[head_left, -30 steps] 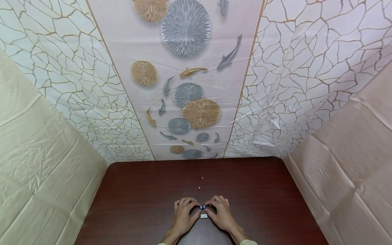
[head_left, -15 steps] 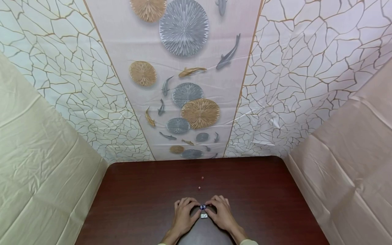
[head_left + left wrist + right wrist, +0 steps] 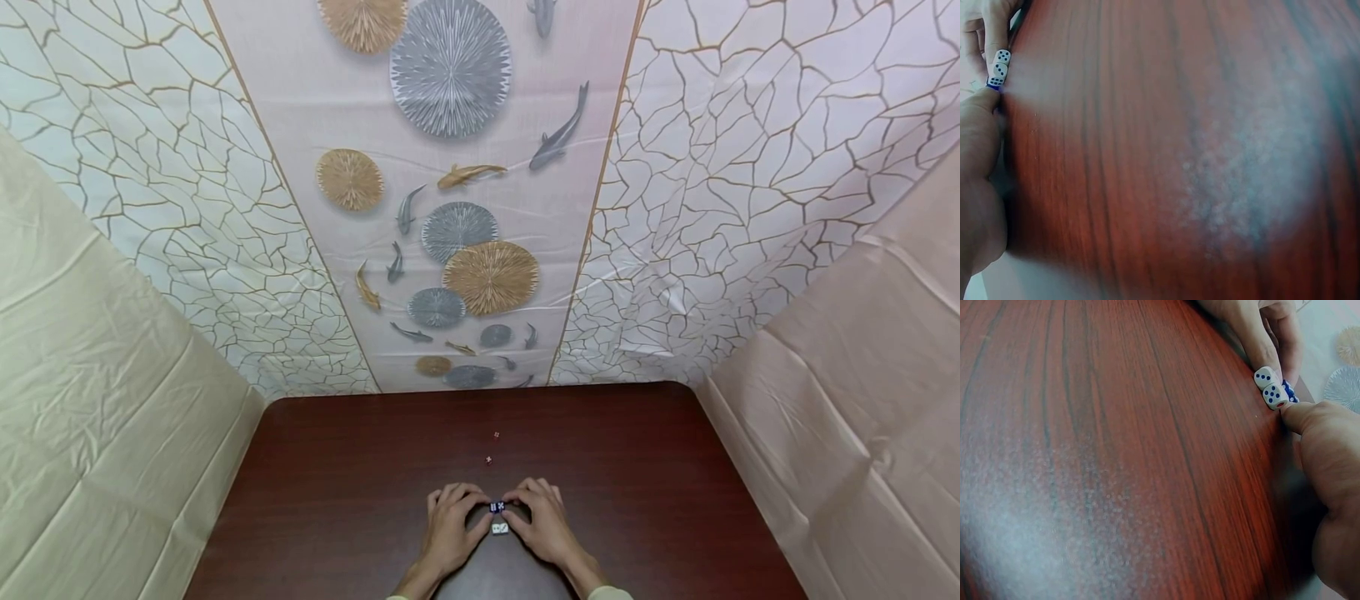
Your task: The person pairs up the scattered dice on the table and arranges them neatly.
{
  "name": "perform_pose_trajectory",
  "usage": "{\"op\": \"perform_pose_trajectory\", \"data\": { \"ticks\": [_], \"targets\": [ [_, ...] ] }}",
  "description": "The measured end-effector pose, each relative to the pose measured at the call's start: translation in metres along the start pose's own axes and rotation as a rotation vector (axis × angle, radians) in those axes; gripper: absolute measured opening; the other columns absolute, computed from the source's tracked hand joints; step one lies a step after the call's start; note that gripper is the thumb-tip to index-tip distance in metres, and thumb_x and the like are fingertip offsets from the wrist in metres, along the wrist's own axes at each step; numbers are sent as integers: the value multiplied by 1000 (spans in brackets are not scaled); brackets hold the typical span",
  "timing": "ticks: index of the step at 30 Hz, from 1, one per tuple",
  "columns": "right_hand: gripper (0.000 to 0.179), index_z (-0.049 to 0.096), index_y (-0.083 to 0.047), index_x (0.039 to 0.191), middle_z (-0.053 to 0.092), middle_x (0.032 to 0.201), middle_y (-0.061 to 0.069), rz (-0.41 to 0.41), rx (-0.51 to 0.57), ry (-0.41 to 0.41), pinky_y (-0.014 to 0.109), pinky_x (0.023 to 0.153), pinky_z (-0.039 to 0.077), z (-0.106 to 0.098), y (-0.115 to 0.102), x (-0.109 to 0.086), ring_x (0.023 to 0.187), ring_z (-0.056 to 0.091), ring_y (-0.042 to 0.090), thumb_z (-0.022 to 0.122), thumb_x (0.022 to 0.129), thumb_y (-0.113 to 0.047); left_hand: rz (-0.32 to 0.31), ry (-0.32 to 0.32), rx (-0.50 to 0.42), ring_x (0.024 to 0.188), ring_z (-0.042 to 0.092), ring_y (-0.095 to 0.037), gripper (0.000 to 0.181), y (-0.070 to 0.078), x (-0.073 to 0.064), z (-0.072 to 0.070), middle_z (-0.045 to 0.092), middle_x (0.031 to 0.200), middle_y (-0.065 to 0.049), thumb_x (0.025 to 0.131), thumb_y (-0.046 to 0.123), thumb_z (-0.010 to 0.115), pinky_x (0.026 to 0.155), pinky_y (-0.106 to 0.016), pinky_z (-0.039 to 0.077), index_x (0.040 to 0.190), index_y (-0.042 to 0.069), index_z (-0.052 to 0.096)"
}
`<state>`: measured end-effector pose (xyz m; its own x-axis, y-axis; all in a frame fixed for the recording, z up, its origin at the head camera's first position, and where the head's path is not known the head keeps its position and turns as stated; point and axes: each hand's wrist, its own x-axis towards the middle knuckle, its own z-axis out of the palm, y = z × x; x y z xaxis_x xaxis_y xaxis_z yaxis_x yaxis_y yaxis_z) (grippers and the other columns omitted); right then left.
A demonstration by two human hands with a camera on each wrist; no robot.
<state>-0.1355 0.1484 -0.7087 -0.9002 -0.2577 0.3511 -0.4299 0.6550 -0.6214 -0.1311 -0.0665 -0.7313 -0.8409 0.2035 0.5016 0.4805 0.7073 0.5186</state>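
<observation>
1. Just on the near side of the grip, formed by the left hand (image 3: pixel 453 525) and right hand (image 3: pixel 542 521) together, two white dice (image 3: pixel 500 528) sit side by side on the bench (image 3: pixel 337 475), touching. In the right wrist view, one turns a three towards the camera and the other a five, in blue pips, with a red pip on a side face; corners look rounded.

2. The grip itself is closed: thumb and forefinger of each hand come in from opposite sides and pinch the dark blue dice (image 3: pixel 497 507) between them. How hard they press cannot be told.

3. Within the grip, the dark blue dice stand next to each other, white pips showing, in a row roughly parallel to the white pair. The head view shows a narrow gap between the rows.

4. The step in hand looks like squaring up the blue pair. The next move probably calls for an even release on both sides, so neither row gets nudged, then a reach beyond the grip.

5. Past the grip, well clear of the fingertips, lies a small red die (image 3: pixel 488 460) with pale pips; a farther red die (image 3: pixel 497 435) lies beyond it, apart. Their faces are too small to read.
</observation>
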Motion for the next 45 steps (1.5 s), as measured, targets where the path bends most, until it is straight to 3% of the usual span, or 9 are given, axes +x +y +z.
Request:
{"op": "perform_pose_trajectory", "data": {
  "ticks": [8, 13, 18, 25, 33, 45],
  "targets": [
    [21, 85, -18, 111, 70, 100, -10, 62, 0, -48, 38, 92, 39, -3, 1, -1, 95, 54, 3, 94, 92, -14, -32, -39, -54, 114, 69, -18, 26, 0, 4, -2, 78, 116, 8, 87, 22, 98, 99, -50, 37, 109, 22, 85],
    [22, 85, -16, 109, 71, 98, -8, -2, -26, 3, 36, 90, 40, -2, 1, -1, 94, 54, 4, 95, 89, -13, -29, -60, -95, 114, 70, -20, 30, -2, 6, -9, 79, 118, 6, 86, 19, 98, 98, -49, 38, 113, 19, 85],
    [24, 85, -14, 108, 71, 98, -7, -35, -36, 37, 35, 88, 40, -2, 1, 0, 94, 56, 5, 96, 87, -12, -70, -48, -121, 112, 72, -21, 30, -3, 9, -14, 81, 115, 5, 85, 9, 95, 97, -47, 43, 112, 16, 86],
    [24, 86, -15, 108, 72, 98, -6, -46, -31, 54, 34, 88, 40, -1, 1, 0, 95, 57, 6, 96, 86, -12, -146, -3, -104, 106, 72, -20, 24, 1, 23, -14, 83, 113, 4, 88, 10, 92, 92, -42, 39, 111, 15, 85],
    [25, 85, -15, 109, 71, 99, -7, -47, -23, 48, 34, 90, 40, 1, 3, 0, 96, 57, 6, 96, 87, -13, -188, 35, -90, 104, 71, -23, 20, 2, 43, -8, 82, 111, 0, 90, 10, 91, 96, -47, 40, 108, 13, 85],
    [25, 85, -16, 107, 71, 98, -9, -50, -40, 55, 35, 89, 40, 4, 5, -3, 96, 57, 6, 97, 85, -14, -315, -17, -29, 111, 71, -27, 16, -4, 65, 0, 82, 114, -2, 93, 19, 91, 101, -51, 39, 107, 19, 85]
  ]
}}
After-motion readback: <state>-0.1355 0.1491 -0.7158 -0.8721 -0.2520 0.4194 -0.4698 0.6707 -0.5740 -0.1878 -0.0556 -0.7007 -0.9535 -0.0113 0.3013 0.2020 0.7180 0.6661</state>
